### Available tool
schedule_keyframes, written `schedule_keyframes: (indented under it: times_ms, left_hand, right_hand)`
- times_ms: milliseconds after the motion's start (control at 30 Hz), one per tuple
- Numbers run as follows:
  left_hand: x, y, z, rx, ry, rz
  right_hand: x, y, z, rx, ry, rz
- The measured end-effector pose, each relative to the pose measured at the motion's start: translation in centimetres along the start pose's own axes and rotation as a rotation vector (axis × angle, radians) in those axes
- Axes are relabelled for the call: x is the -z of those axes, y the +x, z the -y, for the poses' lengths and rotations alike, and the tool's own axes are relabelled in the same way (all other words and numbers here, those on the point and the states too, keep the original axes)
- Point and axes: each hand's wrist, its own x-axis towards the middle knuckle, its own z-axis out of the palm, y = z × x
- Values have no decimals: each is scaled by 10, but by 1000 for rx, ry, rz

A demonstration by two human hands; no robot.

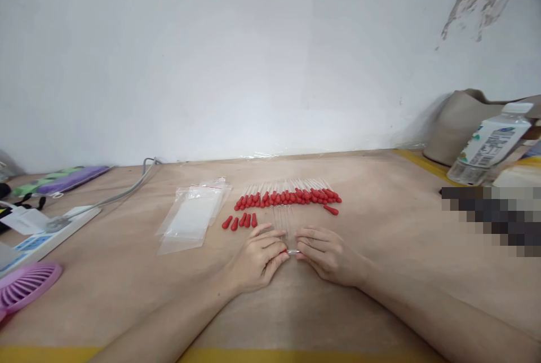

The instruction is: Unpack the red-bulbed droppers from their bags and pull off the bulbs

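Observation:
Between my two hands, low over the table, a clear glass dropper tube (293, 252) lies sideways. My left hand (262, 255) pinches a red rubber bulb (284, 250) at the tube's left end, mostly covered by the fingers. Around the right part of the tube, the fingers of my right hand (327, 253) are closed. Just beyond the hands lie several bare glass tubes (283, 216). Several loose red bulbs (244, 220) sit to the left of them. Behind is a row of droppers with red bulbs (287, 197), and one stray dropper (331, 210) lies at its right.
Clear plastic zip bags (190, 213) lie left of the droppers. Farther left are a power strip (51, 239) with a grey cable (127, 188), a pink fan (29, 290) and a purple-green pouch (63, 180). A bottle (490, 143) and a beige bag (454, 123) stand at the right.

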Motion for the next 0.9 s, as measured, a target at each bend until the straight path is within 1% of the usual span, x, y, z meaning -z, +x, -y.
schedule_keyframes:
  times_ms: [200,333,467,533,567,633,700,733,767,833,900]
  left_hand:
    - [1,-2,2,-5,-35,20]
    - [0,-3,3,-12,-54,25]
    - [3,-5,-3,-9,-85,36]
    - [9,-6,-4,34,-96,30]
    - [14,-6,-2,80,-96,23]
    - [27,-8,7,224,-77,-15]
    - [42,-11,24,430,-16,-79]
    - [50,-13,34,525,29,-99]
    - [57,-15,45,623,88,-124]
    - [68,-20,66,767,200,-122]
    - [72,-25,82,850,272,-65]
  right_hand:
    - [6,-5,-2,95,-99,12]
    - [9,-8,-2,148,-125,-17]
    - [12,-12,-3,147,-86,0]
    - [14,-15,-7,98,-43,-22]
    - [14,-17,-9,40,-20,-43]
    - [15,-19,-14,-134,-2,-74]
    - [13,-20,-18,-307,-36,-78]
    - [12,-20,-20,-370,-62,-71]
    - [10,-20,-22,-416,-87,-61]
    - [4,-18,-25,-484,-103,-36]
    - [-2,-15,-29,-551,-80,-20]
